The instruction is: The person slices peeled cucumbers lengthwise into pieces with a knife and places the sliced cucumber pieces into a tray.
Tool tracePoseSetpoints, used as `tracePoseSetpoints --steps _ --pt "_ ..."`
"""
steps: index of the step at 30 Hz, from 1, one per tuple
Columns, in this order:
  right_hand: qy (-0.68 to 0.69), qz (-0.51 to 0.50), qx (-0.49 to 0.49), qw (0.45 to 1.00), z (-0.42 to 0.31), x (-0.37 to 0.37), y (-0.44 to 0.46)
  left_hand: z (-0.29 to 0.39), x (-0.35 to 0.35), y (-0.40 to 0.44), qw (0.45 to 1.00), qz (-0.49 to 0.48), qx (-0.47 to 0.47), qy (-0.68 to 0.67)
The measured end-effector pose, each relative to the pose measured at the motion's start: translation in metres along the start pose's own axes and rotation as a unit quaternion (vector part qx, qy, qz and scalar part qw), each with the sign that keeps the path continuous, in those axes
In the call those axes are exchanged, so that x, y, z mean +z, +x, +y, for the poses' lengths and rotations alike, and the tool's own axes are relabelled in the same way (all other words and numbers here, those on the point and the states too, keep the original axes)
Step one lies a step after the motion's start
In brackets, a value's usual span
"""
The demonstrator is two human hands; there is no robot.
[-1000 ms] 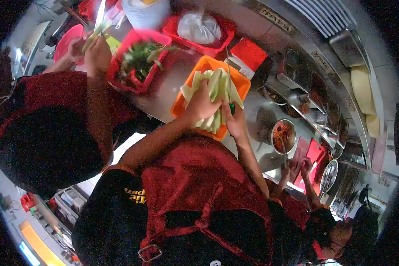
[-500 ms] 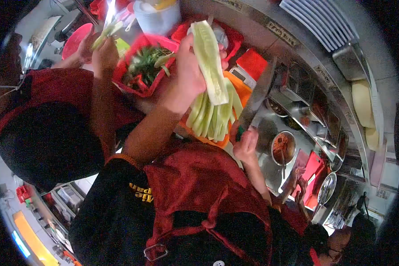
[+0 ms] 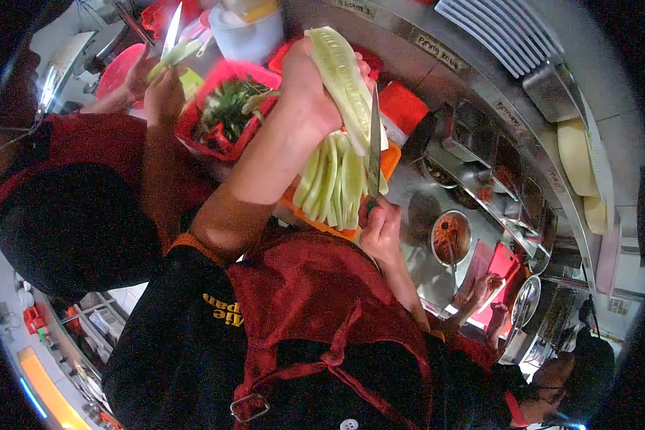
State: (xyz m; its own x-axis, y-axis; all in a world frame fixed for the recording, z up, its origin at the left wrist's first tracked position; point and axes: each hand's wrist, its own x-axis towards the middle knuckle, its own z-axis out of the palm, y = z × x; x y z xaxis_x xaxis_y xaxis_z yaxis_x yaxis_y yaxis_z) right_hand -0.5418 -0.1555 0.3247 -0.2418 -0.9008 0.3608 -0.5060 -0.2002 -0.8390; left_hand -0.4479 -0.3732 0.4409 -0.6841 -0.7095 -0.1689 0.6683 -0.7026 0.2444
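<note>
A long pale-green cucumber piece (image 3: 340, 79), its seedy cut face turned up, lies in my left hand (image 3: 309, 89). My fingers wrap round it from beneath and both sides. In my right hand (image 3: 382, 231) is a knife (image 3: 375, 147), gripped by a dark green handle. Its blade points away from me and runs close along the right side of the cucumber's near end; whether it touches I cannot tell. Just below, several long cucumber slices (image 3: 330, 186) lie side by side over an orange container (image 3: 390, 159), whose inside they mostly hide.
To the left, a pink basket (image 3: 226, 150) holds leafy greens. A white bucket (image 3: 249, 34) stands behind it. A co-worker at left holds a knife (image 3: 172, 32) and a green vegetable piece. At right are a bowl of red food (image 3: 451, 236) and another person's hands near a red board (image 3: 505, 261).
The knife in my right hand has swung into clear view beside the cucumber; before, it was a dim blur to the right. The cucumber has stayed in my left hand.
</note>
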Motion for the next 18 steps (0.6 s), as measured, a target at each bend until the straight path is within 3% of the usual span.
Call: tracePoseSetpoints --steps 4,6,8,11,18 --pt "0.007 0.009 0.004 1.0 0.003 0.003 0.001 -0.001 0.01 -0.008 0.999 -0.031 0.024 0.009" --pt "0.004 0.017 -0.015 1.0 0.003 0.003 0.001 -0.005 0.018 -0.013 0.996 0.018 0.053 0.067" --pt "0.023 0.014 0.027 0.999 0.003 0.004 -0.001 -0.01 0.02 -0.017 0.996 0.017 0.062 0.068" --pt "0.01 0.014 -0.037 0.999 0.004 0.001 0.007 -0.021 0.022 -0.022 0.993 0.022 0.084 0.075" --pt "0.016 0.015 -0.013 1.0 0.002 -0.004 0.02 -0.043 0.019 -0.034 0.989 0.032 0.11 0.093"
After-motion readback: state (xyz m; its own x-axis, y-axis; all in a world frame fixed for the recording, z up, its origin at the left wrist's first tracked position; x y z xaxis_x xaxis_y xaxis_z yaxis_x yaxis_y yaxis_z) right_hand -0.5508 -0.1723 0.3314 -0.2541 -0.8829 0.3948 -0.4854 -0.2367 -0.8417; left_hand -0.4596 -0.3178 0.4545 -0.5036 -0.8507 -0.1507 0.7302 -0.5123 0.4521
